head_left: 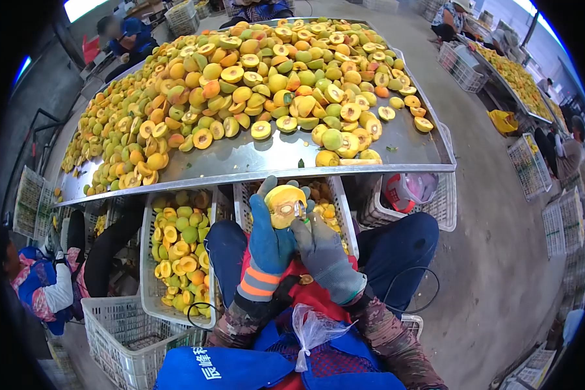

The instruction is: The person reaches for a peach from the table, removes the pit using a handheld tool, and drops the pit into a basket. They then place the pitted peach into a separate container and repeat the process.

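My left hand (270, 237), in a blue glove with orange stripes at the cuff, grips a yellow peach half (283, 205), its cut face and pit turned up. In a grey glove, my right hand (326, 253) is closed around a small tool whose curved metal tip (299, 209) touches the cut face near the pit. My fingers hide its handle. Both hands are above a crate (340, 203) between my knees, which contains peach pieces. Just beyond them is the metal table (266, 159), heaped with halved peaches (240, 84), many with pits showing.
A crate of peach halves (181, 250) stands left of my knees, near another white crate (114, 325). To the right, a crate (445, 201) holds a pink and red bag (409, 190). Co-workers sit at the left (36, 286) and far side (131, 42).
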